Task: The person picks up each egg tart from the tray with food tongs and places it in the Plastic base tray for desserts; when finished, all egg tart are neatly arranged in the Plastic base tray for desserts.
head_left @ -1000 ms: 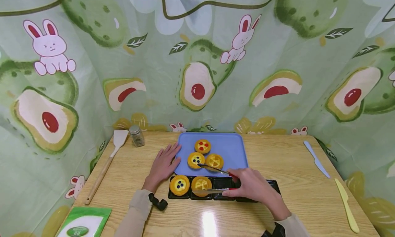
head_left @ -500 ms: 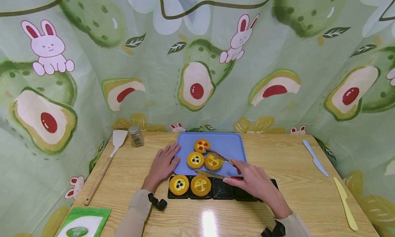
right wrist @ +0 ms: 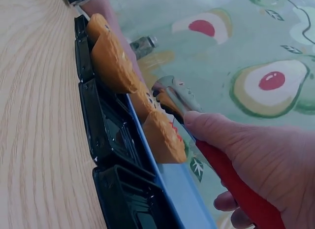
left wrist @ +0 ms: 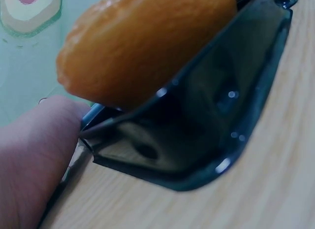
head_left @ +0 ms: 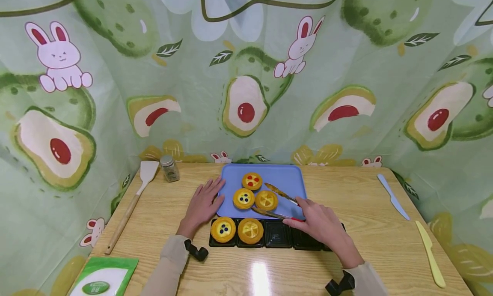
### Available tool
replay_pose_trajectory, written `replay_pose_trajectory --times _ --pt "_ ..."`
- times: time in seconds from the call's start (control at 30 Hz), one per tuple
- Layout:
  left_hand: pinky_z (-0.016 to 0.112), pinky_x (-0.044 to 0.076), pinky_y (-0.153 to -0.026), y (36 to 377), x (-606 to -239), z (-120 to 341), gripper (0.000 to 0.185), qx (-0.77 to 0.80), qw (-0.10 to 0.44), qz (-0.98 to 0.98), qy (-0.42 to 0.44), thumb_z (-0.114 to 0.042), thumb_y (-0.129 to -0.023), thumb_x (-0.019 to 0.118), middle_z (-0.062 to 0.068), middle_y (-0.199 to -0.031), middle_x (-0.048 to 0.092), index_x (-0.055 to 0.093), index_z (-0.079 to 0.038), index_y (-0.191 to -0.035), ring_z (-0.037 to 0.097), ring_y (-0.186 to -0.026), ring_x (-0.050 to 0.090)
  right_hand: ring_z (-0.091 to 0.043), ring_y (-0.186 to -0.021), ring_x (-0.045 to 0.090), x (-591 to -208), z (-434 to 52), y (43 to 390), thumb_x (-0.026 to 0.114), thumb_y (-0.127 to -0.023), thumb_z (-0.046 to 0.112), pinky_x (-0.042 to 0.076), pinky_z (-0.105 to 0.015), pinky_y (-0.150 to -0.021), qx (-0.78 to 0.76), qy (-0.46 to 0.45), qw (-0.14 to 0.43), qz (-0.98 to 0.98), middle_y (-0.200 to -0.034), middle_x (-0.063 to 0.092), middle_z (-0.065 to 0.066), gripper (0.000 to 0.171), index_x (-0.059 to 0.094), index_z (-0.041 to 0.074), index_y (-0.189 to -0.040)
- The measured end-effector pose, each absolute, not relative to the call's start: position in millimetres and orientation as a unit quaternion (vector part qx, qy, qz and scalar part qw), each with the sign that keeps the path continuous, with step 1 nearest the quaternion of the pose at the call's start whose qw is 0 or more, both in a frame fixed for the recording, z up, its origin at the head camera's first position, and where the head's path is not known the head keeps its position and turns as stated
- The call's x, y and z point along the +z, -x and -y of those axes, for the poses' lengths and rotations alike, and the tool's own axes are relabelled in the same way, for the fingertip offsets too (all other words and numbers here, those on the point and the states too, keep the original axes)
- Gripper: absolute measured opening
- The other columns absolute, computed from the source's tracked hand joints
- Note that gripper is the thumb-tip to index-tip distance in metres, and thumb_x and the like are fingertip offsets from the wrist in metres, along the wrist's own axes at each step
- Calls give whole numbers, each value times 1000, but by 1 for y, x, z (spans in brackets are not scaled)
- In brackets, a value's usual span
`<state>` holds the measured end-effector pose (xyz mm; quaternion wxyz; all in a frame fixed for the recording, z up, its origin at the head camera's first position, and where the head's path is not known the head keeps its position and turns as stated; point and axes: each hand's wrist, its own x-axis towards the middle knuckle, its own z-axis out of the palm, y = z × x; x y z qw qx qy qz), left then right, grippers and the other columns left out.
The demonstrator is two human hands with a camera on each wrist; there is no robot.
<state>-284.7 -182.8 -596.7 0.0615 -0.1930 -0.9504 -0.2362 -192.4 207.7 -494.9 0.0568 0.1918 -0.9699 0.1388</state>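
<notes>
Your right hand point(head_left: 321, 222) grips red-handled metal tongs point(head_left: 271, 213), arms spread either side of the round golden tart with yellow wedges point(head_left: 266, 199) on the blue rectangular tray point(head_left: 290, 176). Round blue-dotted tart point(head_left: 244, 198) crowds its left; black plastic compartment strip point(head_left: 278, 234) in front. Your left hand point(head_left: 204, 204): fingers extended, tray's left edge.

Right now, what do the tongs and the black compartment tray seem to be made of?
The tongs look like polished metal at the ends, which mirror light, with dull red grips, perhaps plastic or rubber. The black compartment tray seems thin, glossy plastic, given its sharp highlights and molded ridges.
</notes>
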Motion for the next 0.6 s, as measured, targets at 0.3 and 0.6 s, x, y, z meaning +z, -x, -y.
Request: replay_pose_trajectory --times 0.3,0.6 --pt "61 17 -126 280 -590 180 59 -243 78 947 196 -45 -110 44 0 -170 32 38 -22 -164 35 -157 26 -7 -48 40 -502 -211 196 73 -87 67 32 -25 -41 113 -204 76 969 -74 56 1 73 66 5 -125" --pt "61 16 -126 279 -585 179 59 -243 72 948 194 -44 -110 46 -2 -170 31 38 -22 -164 34 -158 26 -7 -46 39 -508 -212 198 73 -87 67 30 -25 -39 80 -211 90 970 -72 58 0 71 68 5 -121"
